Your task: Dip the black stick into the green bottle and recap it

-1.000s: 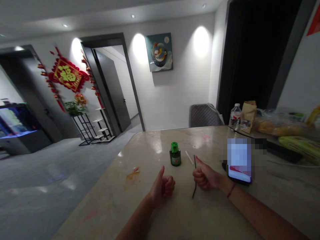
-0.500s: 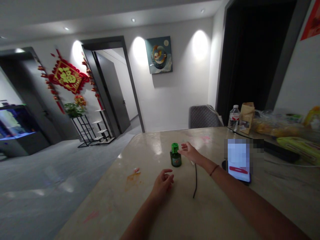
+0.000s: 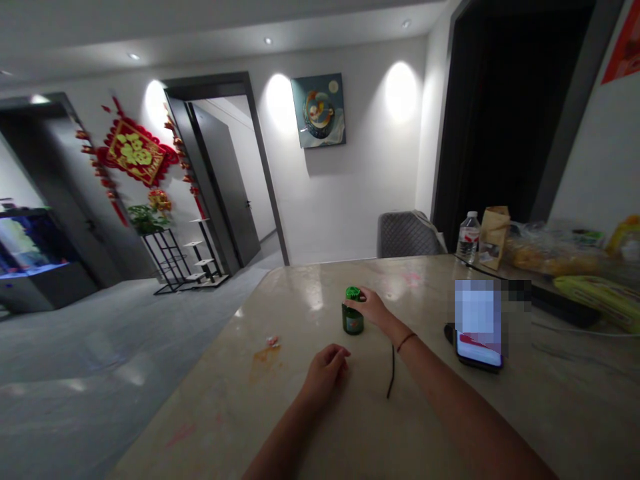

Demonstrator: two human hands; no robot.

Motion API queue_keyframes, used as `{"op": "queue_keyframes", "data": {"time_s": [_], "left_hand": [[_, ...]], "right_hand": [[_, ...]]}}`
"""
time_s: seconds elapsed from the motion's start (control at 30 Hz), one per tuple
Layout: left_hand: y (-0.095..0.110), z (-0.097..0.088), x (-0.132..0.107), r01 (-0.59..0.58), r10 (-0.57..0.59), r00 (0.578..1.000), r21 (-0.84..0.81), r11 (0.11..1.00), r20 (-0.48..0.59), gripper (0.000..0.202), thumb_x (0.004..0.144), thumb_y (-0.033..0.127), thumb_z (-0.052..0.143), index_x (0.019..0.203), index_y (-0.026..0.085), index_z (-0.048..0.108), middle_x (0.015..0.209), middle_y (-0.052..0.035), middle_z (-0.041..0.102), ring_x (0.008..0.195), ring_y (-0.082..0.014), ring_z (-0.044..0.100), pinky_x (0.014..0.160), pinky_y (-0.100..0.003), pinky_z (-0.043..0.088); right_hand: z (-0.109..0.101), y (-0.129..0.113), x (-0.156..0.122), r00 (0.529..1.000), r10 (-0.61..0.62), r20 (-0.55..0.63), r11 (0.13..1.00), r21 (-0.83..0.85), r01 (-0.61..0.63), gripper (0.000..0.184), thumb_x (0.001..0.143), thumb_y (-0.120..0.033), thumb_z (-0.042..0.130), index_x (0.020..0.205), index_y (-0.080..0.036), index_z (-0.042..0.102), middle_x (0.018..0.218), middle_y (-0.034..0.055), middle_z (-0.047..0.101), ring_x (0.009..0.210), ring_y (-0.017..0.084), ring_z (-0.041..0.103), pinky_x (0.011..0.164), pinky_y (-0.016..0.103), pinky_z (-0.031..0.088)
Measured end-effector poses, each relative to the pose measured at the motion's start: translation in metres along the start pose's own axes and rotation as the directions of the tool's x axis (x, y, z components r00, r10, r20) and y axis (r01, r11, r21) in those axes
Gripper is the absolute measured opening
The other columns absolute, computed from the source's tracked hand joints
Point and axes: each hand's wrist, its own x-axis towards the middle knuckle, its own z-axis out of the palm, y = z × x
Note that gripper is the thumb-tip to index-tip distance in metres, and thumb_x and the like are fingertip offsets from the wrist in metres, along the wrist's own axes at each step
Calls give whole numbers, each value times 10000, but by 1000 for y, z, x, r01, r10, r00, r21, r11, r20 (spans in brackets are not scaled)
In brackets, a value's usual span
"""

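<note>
A small dark green glass bottle [image 3: 353,323] with a bright green cap [image 3: 353,292] stands upright on the table. My right hand [image 3: 374,307] reaches to it from the right, its fingers wrapped around the neck just below the cap. My left hand [image 3: 326,368] rests on the tabletop nearer to me, apart from the bottle; its fingers are loosely curled together and nothing shows in them. A thin dark cord [image 3: 392,373] lies beneath and beside my right wrist, its far end hidden by the arm.
A phone [image 3: 479,350] with a lit screen leans at the right. Behind it are a water bottle [image 3: 469,239], a paper bag [image 3: 493,237], plastic bags [image 3: 543,250] and a yellow-green pack [image 3: 597,300]. White scraps [image 3: 273,341] and an orange stain [image 3: 266,360] mark the table [image 3: 225,393]'s left side.
My right hand has moved from beside the bottle onto its neck and closed there. My left hand's fingers have drawn closer together, with the hand in nearly the same place.
</note>
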Motion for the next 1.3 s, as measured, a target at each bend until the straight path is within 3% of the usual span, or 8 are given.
{"op": "queue_keyframes", "data": {"time_s": [0.13,0.5,0.63,0.83,1.03,1.13,1.3], "left_hand": [[-1,0,0,-1,1,1000,-7,1000,9,336,679,483,477,754,162,538,547,58,467,438,-63,394,443,-201,295],[3,3,-2,-23,23,999,1,1000,-31,345,667,499,486,722,162,535,494,67,449,413,-66,374,433,-204,283],[3,3,-3,-41,42,998,18,999,-52,344,674,497,481,708,158,531,502,62,452,430,-71,382,440,-207,296],[2,4,-5,-87,85,990,-11,996,-112,374,624,510,553,763,163,524,590,38,500,500,-90,445,461,-208,346],[3,1,-6,-165,160,975,-17,986,-156,425,652,491,571,910,156,536,795,-48,608,747,-163,558,670,-270,437],[8,-1,-7,-207,205,974,-9,978,-97,403,678,469,560,920,147,558,913,-84,633,853,-192,569,789,-298,418],[15,1,-13,-210,211,977,-44,977,6,365,679,392,578,953,152,558,986,-87,628,925,-212,568,850,-324,409]], "right_hand": [[3,-3,-9,999,-6,-52,999,-37,4,312,614,-352,636,848,-158,566,804,47,618,734,167,561,674,303,456],[2,-11,-36,1000,-19,6,989,-145,20,336,642,-413,608,870,-178,537,847,34,601,802,180,554,727,308,437],[4,-12,-45,999,-28,-35,986,-167,22,376,642,-408,613,922,-170,534,928,63,580,856,194,536,781,328,422],[7,-18,-61,991,-105,-82,970,-227,84,280,663,-384,585,842,-173,542,852,37,543,791,168,507,761,315,410],[6,-27,-74,991,-123,-57,960,-262,104,223,652,-377,582,735,-197,479,770,4,484,733,152,474,705,292,401],[4,-30,-80,992,-115,-58,956,-279,95,254,635,-390,595,700,-201,437,737,-7,458,703,146,458,672,281,392],[-4,-35,-83,997,-73,-14,948,-312,65,302,617,-418,614,702,-201,423,738,-7,457,702,145,457,654,272,384]]}}
